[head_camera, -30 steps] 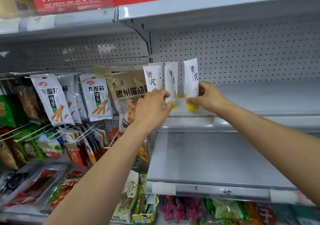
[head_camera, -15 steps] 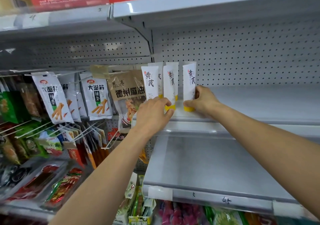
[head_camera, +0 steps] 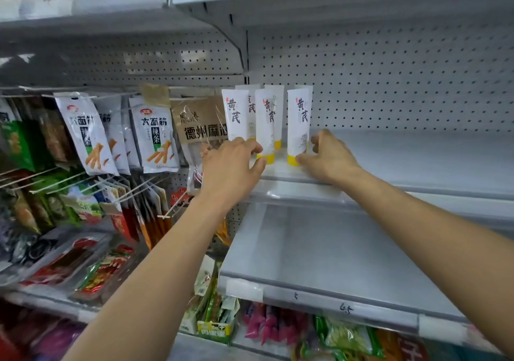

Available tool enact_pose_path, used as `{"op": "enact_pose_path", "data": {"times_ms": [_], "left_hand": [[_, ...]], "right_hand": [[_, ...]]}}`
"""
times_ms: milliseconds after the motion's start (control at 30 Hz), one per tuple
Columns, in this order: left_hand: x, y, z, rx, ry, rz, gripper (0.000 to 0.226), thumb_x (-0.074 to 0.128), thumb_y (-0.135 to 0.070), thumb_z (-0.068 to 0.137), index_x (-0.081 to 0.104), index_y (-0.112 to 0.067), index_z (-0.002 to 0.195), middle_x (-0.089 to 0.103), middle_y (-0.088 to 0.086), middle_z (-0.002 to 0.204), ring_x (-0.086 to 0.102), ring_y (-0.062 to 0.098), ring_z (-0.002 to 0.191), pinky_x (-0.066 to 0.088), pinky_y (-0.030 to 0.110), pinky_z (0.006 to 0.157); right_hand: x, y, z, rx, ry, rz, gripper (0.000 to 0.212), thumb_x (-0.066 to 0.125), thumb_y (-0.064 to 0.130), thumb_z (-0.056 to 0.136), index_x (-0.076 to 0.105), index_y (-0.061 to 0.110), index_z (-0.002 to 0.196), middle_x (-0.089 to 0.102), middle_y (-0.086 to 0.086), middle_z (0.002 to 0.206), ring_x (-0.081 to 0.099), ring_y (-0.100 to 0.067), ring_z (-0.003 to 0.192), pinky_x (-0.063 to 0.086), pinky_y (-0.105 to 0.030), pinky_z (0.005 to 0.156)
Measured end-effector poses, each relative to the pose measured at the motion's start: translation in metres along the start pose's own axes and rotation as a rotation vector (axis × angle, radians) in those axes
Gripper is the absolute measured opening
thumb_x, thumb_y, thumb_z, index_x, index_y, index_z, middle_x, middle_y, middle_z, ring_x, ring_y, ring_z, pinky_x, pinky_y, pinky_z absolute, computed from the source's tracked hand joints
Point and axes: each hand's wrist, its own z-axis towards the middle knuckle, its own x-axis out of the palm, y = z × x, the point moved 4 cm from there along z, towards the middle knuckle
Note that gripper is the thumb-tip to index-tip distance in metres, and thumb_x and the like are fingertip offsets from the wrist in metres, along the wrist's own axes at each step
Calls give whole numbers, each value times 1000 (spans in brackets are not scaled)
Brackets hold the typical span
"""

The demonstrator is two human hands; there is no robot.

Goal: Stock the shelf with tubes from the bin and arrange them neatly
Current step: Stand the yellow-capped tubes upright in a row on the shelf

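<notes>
Metal shelf point(head_camera: 417, 160): my left hand point(head_camera: 230, 166) pinches the middle tube point(head_camera: 265, 121), my right hand point(head_camera: 331, 157) the right tube point(head_camera: 299, 121), at the yellow caps point(head_camera: 291, 160); probably light and soft above.

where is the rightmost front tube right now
In the head view the rightmost front tube stands cap-down at the front of the shelf, just right of the middle front tube, with the right hand touching its yellow cap.

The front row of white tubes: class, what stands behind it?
Behind the front tubes stands a second row of white tubes, one per front tube, then the perforated back panel. The front tubes cover most of each; the rightmost shows only an edge.
</notes>
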Motion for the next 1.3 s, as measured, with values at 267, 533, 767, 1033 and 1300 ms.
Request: {"op": "enact_pose_path", "data": {"times_ms": [267, 533, 767, 1033, 1300], "left_hand": [[-6, 7, -81, 0, -36, -192, 20, 54, -36, 93, 63, -28, 109, 64, -12, 98, 58, 9, 85, 48, 30, 70], [62, 84, -205, -248, 401, -227, 22, 55, -37, 92, 63, -25, 109, 64, -10, 87, 64, 18, 85, 52, 35, 75], [171, 142, -354, -508, 854, -298, 21, 56, -40, 93, 62, -29, 110, 70, -9, 95, 67, 16, 87, 51, 30, 73], [306, 169, -480, -1225, 1002, -521, 41, 67, -31, 85, 57, -15, 122, 66, 13, 109, 65, 30, 97, 56, 39, 82], [382, 191, -522, -1458, 938, -560, 50, 63, -15, 87, 37, -12, 130, 57, 18, 121, 67, 37, 94, 60, 51, 71]], "right_hand": [[11, 19, -104, -481, -168, -243, 27, 58, 21, 86, 55, 15, 112, 60, -2, 112, 51, -26, 105, 36, -38, 84], [133, 1, -197, -378, 294, -161, 23, 56, 29, 90, 55, 21, 111, 62, 2, 107, 56, -21, 98, 48, -37, 77], [266, -85, -277, 8, 828, -66, 17, 61, 25, 87, 61, 16, 102, 65, -2, 97, 63, -22, 92, 52, -37, 80], [398, -178, -356, 414, 1185, 0, 17, 66, 16, 82, 58, 13, 67, 59, 1, 67, 55, -14, 69, 42, -19, 58], [497, -222, -416, 822, 1067, 83, 15, 64, 22, 85, 55, 12, 85, 63, -15, 87, 64, -30, 69, 49, -31, 55]]}}
